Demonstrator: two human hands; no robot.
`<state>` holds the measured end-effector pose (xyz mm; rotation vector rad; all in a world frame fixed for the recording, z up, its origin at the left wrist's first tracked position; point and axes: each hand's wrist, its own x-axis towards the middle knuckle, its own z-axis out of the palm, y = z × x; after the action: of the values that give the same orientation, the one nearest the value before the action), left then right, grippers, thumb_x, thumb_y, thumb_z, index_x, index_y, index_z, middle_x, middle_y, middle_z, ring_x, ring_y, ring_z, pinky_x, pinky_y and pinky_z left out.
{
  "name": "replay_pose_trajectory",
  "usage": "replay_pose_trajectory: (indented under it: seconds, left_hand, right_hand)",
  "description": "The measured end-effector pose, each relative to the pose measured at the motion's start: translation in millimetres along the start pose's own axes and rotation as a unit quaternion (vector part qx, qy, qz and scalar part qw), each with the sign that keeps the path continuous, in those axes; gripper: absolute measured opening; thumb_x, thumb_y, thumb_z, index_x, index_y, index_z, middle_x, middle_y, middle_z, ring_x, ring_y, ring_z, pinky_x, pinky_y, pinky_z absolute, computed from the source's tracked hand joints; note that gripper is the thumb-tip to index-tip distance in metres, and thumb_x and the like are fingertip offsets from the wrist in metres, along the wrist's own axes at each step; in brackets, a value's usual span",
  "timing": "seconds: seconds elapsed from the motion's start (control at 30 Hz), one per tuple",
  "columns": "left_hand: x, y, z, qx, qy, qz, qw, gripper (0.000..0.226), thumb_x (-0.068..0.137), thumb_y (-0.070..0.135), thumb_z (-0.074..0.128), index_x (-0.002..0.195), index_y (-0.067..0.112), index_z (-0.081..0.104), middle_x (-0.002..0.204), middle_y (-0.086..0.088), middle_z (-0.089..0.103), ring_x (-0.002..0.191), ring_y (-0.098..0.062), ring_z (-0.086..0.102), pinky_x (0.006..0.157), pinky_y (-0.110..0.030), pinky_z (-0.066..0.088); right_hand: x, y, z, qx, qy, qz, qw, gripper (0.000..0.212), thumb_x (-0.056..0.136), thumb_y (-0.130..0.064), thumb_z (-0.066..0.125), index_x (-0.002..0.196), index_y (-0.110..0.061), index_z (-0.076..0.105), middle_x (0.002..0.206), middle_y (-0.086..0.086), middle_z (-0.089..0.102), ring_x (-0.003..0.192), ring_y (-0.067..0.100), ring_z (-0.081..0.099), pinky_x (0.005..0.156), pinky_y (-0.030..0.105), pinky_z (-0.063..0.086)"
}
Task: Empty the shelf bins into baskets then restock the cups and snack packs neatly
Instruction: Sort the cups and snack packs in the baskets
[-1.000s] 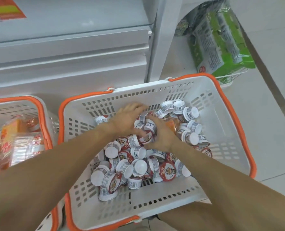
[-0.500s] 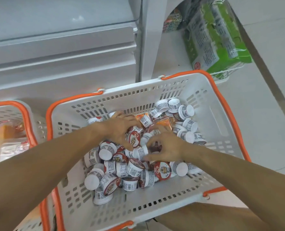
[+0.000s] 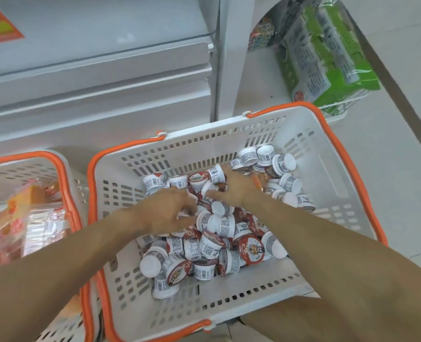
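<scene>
A white basket with an orange rim [image 3: 327, 174] stands on the floor in front of me, holding a heap of several small white cups with red lids [image 3: 212, 245]. Both my hands are down in the heap. My left hand [image 3: 167, 211] lies near the middle, its fingers curled round a cup beneath it. A little farther back, my right hand [image 3: 237, 190] grips a cup between thumb and fingers. The cups directly under both hands are hidden. A second orange-rimmed basket [image 3: 65, 169] at the left holds orange and clear snack packs [image 3: 32, 218].
White shelf boards [image 3: 106, 77] run across the top, ending at a white upright post [image 3: 229, 58]. Green wrapped packs [image 3: 327, 58] sit in a wire rack at the upper right. Pale floor tiles [image 3: 401, 169] lie to the right of the basket.
Both hands stayed in the cup heap. My right hand reached toward the basket's far side, and my left hand drew back toward the middle. The view shifted a little.
</scene>
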<state>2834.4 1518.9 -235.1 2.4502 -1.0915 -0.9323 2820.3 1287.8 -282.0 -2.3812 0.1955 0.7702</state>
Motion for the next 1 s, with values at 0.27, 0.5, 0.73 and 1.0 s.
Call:
replay_pose_trajectory:
  seconds: [0.27,0.5,0.73,1.0]
  left_hand:
    - [61,4,-20,-0.047,0.024,-0.023,0.998,0.067,0.096,0.055,0.052,0.154,0.025,0.032,0.157,-0.003,0.036,0.141,-0.023,0.037,0.117,-0.038,0.028]
    - [83,-6,-15,-0.040,-0.054,-0.033,0.997,0.018,0.090,0.039,0.067,0.098,0.025,0.059,0.098,0.008,0.062,0.092,-0.016,0.058,0.080,-0.031,0.046]
    - [54,-16,8,-0.055,0.087,-0.035,0.994,0.034,0.081,0.051,0.073,0.106,0.030,0.061,0.102,0.003,0.064,0.099,-0.017,0.053,0.091,-0.037,0.041]
    - [43,-17,16,-0.033,0.107,-0.012,0.994,0.032,0.084,0.048,0.071,0.110,0.032,0.061,0.109,0.010,0.061,0.115,-0.016,0.050,0.114,-0.041,0.021]
  right_hand:
    - [-38,-8,-14,-0.015,-0.068,-0.150,0.986,0.029,0.096,-0.024,0.064,0.124,-0.019,0.062,0.101,-0.012,0.061,0.090,0.008,0.054,0.081,0.020,0.040]
    - [-38,35,-24,0.019,-0.121,0.011,0.992,0.034,0.102,-0.044,0.052,0.109,-0.015,0.069,0.087,0.002,0.065,0.080,0.019,0.059,0.087,0.040,0.050]
    - [16,10,-32,-0.063,0.014,-0.098,0.993,0.054,0.088,-0.027,0.075,0.138,-0.015,0.057,0.131,0.002,0.063,0.112,0.019,0.060,0.096,0.028,0.042]
    - [55,11,-13,-0.288,-0.036,-0.118,0.950,0.076,0.076,-0.044,0.083,0.141,-0.020,0.053,0.134,0.001,0.059,0.126,0.023,0.051,0.115,0.043,0.034]
